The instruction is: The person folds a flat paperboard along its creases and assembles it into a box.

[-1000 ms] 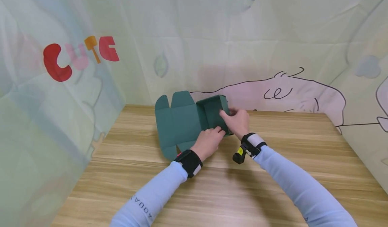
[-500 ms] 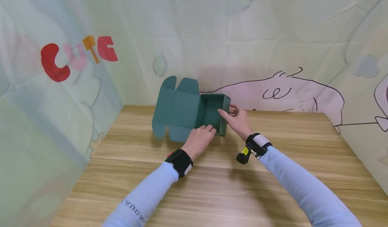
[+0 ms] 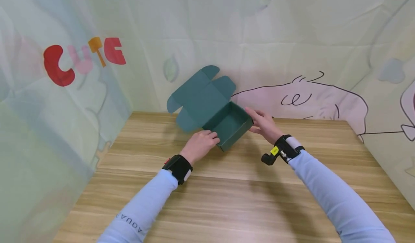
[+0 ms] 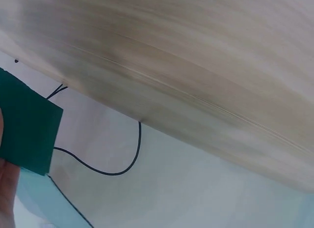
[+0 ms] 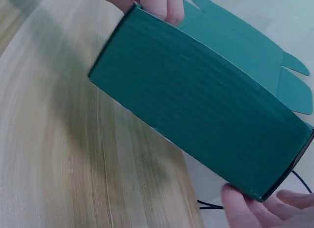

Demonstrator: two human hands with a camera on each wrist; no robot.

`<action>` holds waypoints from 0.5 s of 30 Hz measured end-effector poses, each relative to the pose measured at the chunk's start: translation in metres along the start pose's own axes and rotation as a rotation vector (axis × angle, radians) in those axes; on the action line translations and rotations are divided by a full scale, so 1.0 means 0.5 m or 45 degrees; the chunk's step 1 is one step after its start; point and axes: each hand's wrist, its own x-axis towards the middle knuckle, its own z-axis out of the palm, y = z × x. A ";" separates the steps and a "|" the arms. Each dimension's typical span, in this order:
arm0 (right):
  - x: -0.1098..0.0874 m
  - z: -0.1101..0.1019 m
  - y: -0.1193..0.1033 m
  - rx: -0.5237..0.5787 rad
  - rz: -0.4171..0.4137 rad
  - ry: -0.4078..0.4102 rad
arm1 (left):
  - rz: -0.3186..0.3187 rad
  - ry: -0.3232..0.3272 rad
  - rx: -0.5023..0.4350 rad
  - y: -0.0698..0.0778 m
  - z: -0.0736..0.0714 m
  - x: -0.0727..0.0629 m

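A dark green cardboard mailer box (image 3: 238,136) is held tilted over the table, its lid (image 3: 207,104) folded back with side flaps spread. My left hand (image 3: 199,145) grips the box's near left wall, fingers curled over the rim; these left fingers (image 5: 159,4) also show at the top of the right wrist view. My right hand (image 3: 264,126) touches the right corner with fairly straight fingers, and its fingertips (image 5: 240,203) lie at the lower corner in the right wrist view. In the left wrist view, a green panel (image 4: 29,122) hides most of the left hand.
A wood-grain table (image 3: 207,203) lies below. Printed fabric walls (image 3: 181,26) stand behind and at both sides, close to the lid. A small black wrist camera (image 3: 269,159) hangs from the right wristband.
The box has turned, its lid swinging from the left up toward the back wall. My left hand has moved left with it; my right hand has shifted right, from the side wall to the corner.
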 end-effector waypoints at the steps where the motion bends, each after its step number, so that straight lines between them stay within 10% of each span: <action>1: 0.000 -0.002 0.001 -0.013 0.018 -0.024 | 0.015 0.004 0.003 -0.001 0.000 -0.001; 15: -0.004 -0.005 0.033 -0.178 0.098 -0.033 | 0.044 0.004 -0.107 -0.014 0.010 -0.013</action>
